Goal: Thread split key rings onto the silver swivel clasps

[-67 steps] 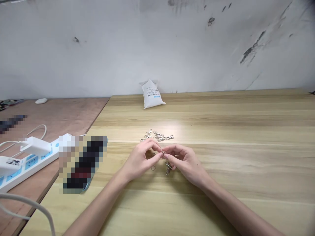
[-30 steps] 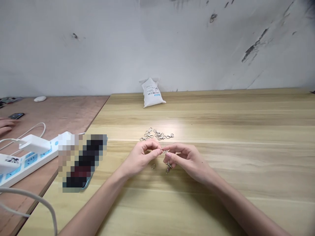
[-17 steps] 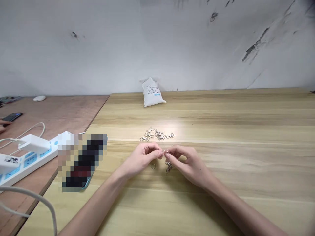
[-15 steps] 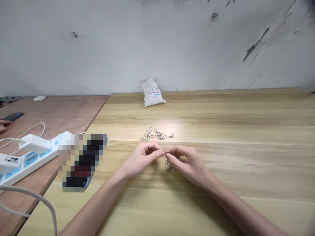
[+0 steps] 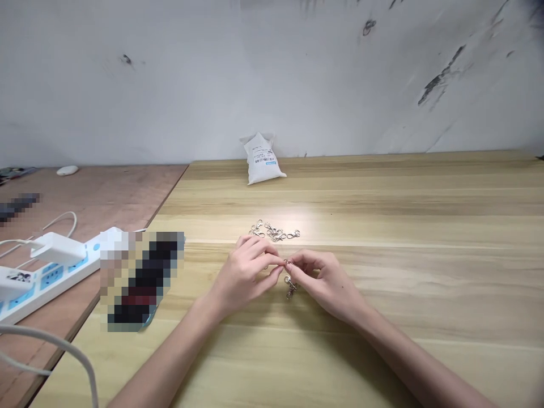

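My right hand (image 5: pixel 325 280) pinches a small metal ring (image 5: pixel 288 262) between thumb and forefinger. At the same ring, the thumb and forefinger tips of my left hand (image 5: pixel 246 272) come together, its other fingers loosely curved. Exactly how the left fingertips grip the ring is too small to make out. Just below the pinch, a few silver swivel lobster clasps (image 5: pixel 290 286) show by the right thumb; whether they hang from the ring or lie on the table, I cannot tell. Beyond my hands lies a loose group of several more lobster clasps (image 5: pixel 275 232), partly covered by the left hand.
A white plastic packet (image 5: pixel 264 161) with a label rests near the wall. To the left are a blurred-out phone-like object (image 5: pixel 147 283), a white power strip (image 5: pixel 53 276) with chargers, and cables (image 5: pixel 55 334). A brown table (image 5: pixel 127 192) adjoins the wooden one (image 5: pixel 382 198).
My left hand has turned palm-down and its fingers have unfolded, covering the loose ring and a clasp seen before. My right hand stays almost still, pinching the ring.
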Tool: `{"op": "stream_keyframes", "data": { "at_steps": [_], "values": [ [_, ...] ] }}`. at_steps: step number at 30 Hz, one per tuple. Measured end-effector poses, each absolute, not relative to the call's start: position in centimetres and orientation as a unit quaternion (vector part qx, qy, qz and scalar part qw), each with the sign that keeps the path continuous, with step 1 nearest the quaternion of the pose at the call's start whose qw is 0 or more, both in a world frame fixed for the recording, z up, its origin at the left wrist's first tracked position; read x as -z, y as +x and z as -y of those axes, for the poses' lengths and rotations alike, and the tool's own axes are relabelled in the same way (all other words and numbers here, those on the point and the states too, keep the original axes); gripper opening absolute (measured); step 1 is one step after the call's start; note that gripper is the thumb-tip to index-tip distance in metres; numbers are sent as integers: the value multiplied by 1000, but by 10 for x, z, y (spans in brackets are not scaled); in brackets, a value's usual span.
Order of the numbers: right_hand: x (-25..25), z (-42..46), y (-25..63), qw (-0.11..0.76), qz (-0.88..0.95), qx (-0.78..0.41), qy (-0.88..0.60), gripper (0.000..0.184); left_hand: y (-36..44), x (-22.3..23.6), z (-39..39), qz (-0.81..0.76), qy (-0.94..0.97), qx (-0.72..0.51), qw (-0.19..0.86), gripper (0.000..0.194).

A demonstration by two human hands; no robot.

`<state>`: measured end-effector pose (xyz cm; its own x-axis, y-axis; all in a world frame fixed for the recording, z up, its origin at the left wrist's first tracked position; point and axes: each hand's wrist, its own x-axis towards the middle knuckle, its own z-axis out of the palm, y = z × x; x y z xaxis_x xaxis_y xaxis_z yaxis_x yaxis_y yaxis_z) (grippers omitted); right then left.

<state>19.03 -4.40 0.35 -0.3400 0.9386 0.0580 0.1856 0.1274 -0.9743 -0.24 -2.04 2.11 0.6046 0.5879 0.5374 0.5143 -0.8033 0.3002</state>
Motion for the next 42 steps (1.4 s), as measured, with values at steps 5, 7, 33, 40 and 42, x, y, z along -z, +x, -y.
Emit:
{"op": "stream_keyframes", "data": {
  "at_steps": [5,7,33,40,42],
  "values": [
    [-3,45,191,358,698,-438,-439,23,-1,-22,20,-287,910,-300,-13,10],
    [-3,45,192,354,713,-415,-441,23,-2,-22,20,-277,914,-295,-23,10],
    [-1,45,190,240,895,99,-364,30,-5,-23,20,-403,862,-308,-1,9],
    [-2,46,193,256,877,133,-385,29,-7,-22,21,-420,857,-287,82,9],
    [0,46,193,254,876,138,-386,32,-7,-21,21,-418,860,-280,84,9]
  ]
}}
